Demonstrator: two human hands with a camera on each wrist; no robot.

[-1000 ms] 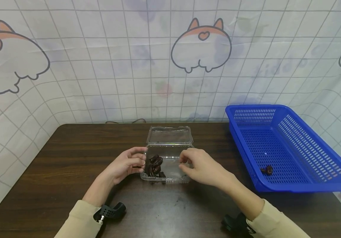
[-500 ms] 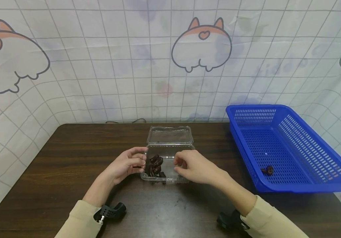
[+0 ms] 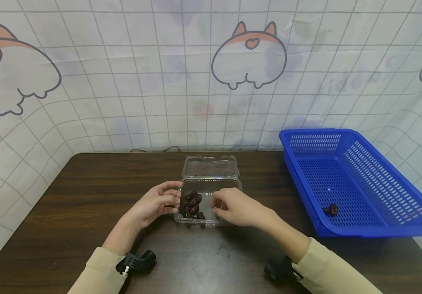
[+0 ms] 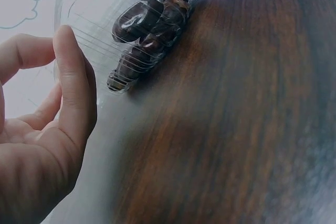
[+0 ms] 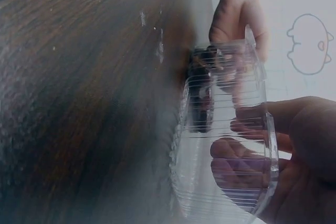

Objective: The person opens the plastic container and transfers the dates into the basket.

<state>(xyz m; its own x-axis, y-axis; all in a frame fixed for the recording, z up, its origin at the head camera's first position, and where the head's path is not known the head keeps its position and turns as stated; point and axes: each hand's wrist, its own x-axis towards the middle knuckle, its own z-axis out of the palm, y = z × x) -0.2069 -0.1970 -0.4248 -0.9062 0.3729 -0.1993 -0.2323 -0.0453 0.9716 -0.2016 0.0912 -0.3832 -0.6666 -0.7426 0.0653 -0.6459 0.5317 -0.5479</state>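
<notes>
An open clear plastic clamshell box stands on the table, its lid folded back. Several glossy dark brown dates lie heaped at the box's left end; the left wrist view shows these dates through the ribbed wall. My left hand holds the left side of the box, thumb and fingers at its rim. Inside the right half, my right hand hovers with loosely bent fingers, thumb apart from them. Through the clear wall in the right wrist view, the fingertips of this hand show short of the dates, holding nothing.
A blue perforated plastic basket stands at the right of the dark wooden table. One small brown piece lies in it. Behind the table hangs a white gridded cloth. Both wrists wear black straps.
My right hand has moved left within the box, closer to the dates. The left hand, the box and the basket have stayed in place.
</notes>
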